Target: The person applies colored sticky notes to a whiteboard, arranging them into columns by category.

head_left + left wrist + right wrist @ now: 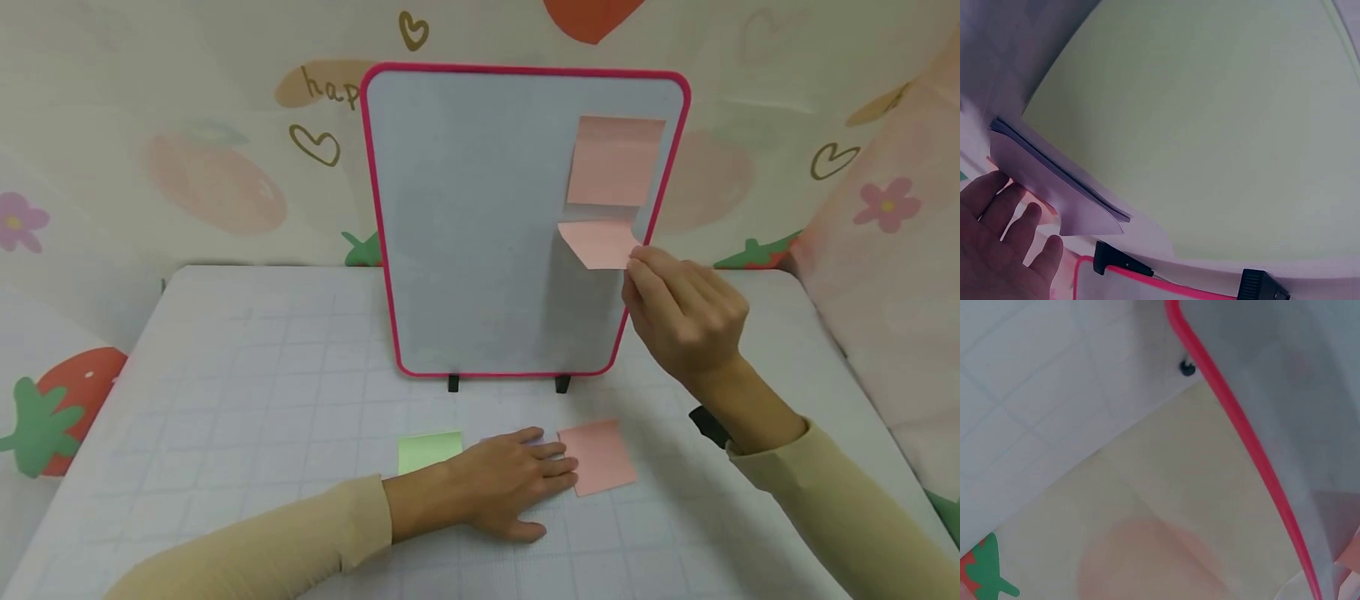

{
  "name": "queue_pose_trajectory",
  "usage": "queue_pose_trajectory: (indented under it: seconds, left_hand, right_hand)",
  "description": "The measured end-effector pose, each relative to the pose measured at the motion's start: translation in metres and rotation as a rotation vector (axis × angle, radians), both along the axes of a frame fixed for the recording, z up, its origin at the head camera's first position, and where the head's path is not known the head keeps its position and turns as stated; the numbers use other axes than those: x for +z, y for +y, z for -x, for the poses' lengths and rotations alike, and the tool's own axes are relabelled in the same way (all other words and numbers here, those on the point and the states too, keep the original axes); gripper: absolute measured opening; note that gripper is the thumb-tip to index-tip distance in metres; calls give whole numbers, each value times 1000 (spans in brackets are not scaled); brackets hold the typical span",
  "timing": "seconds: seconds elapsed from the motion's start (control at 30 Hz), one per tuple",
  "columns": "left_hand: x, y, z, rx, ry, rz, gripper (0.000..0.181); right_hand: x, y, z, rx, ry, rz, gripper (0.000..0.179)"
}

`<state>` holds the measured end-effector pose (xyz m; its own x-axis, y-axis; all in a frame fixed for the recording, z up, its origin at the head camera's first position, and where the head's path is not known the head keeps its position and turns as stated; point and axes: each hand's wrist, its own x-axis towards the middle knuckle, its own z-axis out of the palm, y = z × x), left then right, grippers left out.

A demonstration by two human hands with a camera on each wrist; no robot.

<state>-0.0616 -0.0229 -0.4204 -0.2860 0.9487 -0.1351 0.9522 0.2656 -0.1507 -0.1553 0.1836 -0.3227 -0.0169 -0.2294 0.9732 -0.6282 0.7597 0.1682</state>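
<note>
My right hand (690, 321) pinches the lower right corner of a pink sticky note (596, 244) between thumb and fingers. That note tilts out from a whiteboard (472, 225) with a pink-red frame. Flat on the board above it is another pink sticky note (617, 162). My left hand (510, 483) lies spread over the table, its fingertips at the edge of a pink sticky note pad (600, 458). Beside the fingers in the left wrist view is a purple sticky note pad (1054, 181), mostly hidden in the head view. Left of the hand sits a green sticky note pad (429, 452).
Black feet (453, 383) support the whiteboard on the white grid-patterned table (225, 400). A black object (708, 427) shows partly behind my right wrist. Patterned cloth (217, 179) with strawberries and hearts hangs behind the table.
</note>
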Motion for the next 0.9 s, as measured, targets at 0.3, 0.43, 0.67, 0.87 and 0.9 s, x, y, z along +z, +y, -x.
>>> queue_pose_trajectory:
  seconds: [0.3, 0.43, 0.67, 0.87, 0.9]
  left_hand:
    - [-1, 0, 0, 1, -10, -7, 64]
    - [0, -1, 0, 1, -16, -9, 64]
    - [2, -1, 0, 6, -11, 3, 64]
    - [0, -1, 0, -2, -3, -12, 62]
    - [0, -1, 0, -3, -4, -15, 62]
  right_hand:
    - [4, -6, -5, -62, 43, 14, 7]
    - [4, -7, -4, -70, 66, 17, 9]
    - [-3, -3, 3, -78, 52, -13, 9]
    - [-10, 1, 6, -83, 43, -56, 9]
    - [-10, 2, 6, -81, 40, -63, 9]
